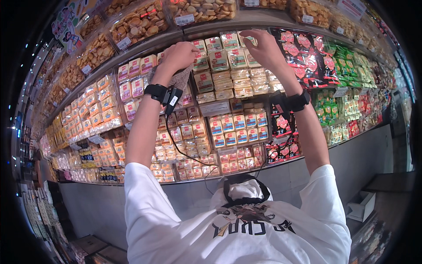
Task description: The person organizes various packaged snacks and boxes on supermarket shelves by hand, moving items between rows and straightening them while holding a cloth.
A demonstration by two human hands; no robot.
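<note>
My left hand (178,56) has a grey-brown cloth (183,81) bunched under its palm, the loose end hanging past the wrist. Its fingertips reach the boundary between purple-labelled packs (132,66) and green-labelled packs (218,60). To the right, my right hand (262,49) is over the back rows of the green-labelled packs, thumb and fingers curved apart with nothing held. Whether its fingertips touch a pack cannot be made out. Both wrists wear black straps with small devices; a cable runs down from the left one (172,100).
Clear bins of round biscuits (138,24) line the shelf above. Black-and-red packets (298,52) and green packets (346,64) lie to the right. Lower tiers hold blue-labelled packs (240,123) behind a clear divider. A white box (362,206) stands low at right.
</note>
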